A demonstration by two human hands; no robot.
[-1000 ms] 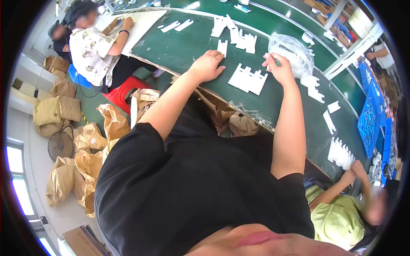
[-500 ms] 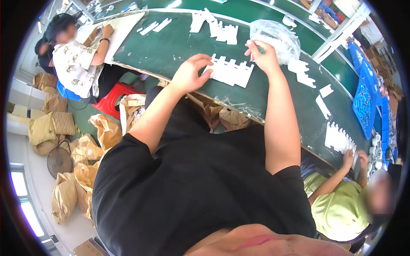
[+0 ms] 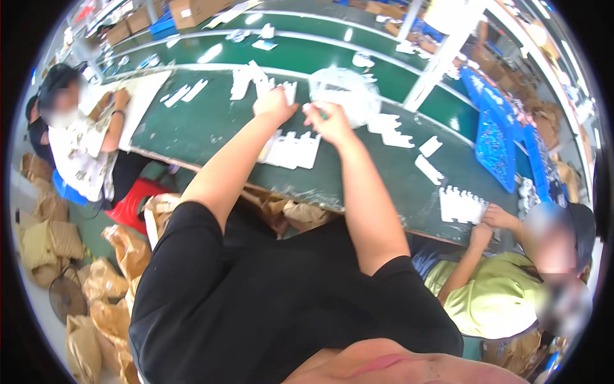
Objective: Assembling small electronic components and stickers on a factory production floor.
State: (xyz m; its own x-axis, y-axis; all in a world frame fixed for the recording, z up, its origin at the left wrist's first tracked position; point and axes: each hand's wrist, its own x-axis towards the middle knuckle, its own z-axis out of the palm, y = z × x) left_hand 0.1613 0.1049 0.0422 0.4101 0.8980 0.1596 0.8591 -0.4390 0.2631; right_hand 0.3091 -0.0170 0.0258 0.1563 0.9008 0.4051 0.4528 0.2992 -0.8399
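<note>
A row of white notched flat pieces [image 3: 291, 151] lies side by side on the green tabletop, close in front of me. My left hand [image 3: 275, 105] reaches past it to a farther cluster of white notched pieces [image 3: 290, 93]. The back of that hand covers its fingertips, so its grip is hidden. My right hand [image 3: 330, 121] hovers above the right end of the near row, beside a clear plastic bag [image 3: 348, 96] with white contents. Its fingers are curled together at the tips; whatever they may hold is too small to make out.
More white pieces [image 3: 390, 130] lie right of the bag, and two thin strips [image 3: 185, 91] lie far left. At right, a co-worker in a yellow-green shirt [image 3: 492, 294] handles another white row [image 3: 462, 206]. Another person [image 3: 83, 141] sits left. A blue tray [image 3: 495, 157] stands far right.
My left hand has left the near row and moved forward to the farther cluster. My right hand stays near the bag, fingers curled. The whole view has shifted.
</note>
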